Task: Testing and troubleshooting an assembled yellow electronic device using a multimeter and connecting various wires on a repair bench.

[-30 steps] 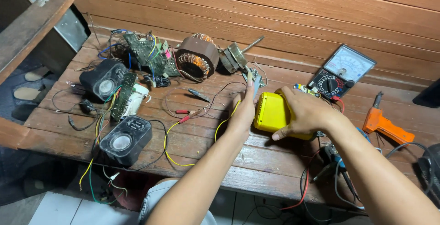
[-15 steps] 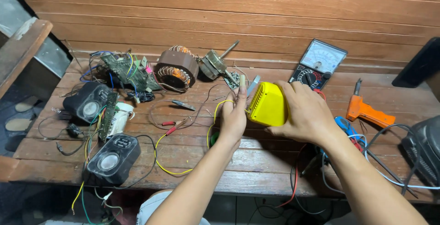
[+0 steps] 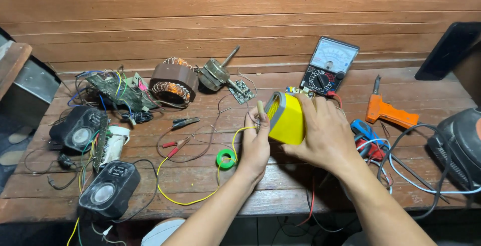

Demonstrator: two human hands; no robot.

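Right hand (image 3: 325, 136) is wrapped around a yellow plastic housing (image 3: 286, 119), holding it up just above the wooden desk (image 3: 280, 186). Left hand (image 3: 255, 143) is pinching a thin pale stick (image 3: 261, 110) right at its grey-rimmed open side. A green tape roll (image 3: 226, 159) and yellow wire (image 3: 190, 198) lie under the left wrist, analog multimeter (image 3: 328, 65) behind.

Reddish-brown horizontal wooden plank wall (image 3: 240, 10) behind. Worn brown slatted wooden bench (image 3: 280, 186) runs the full width, gaps between boards. Grey metal sheet with a wooden edge (image 3: 25, 83) at far left, dim floor below it. Lighting even, soft shadows.
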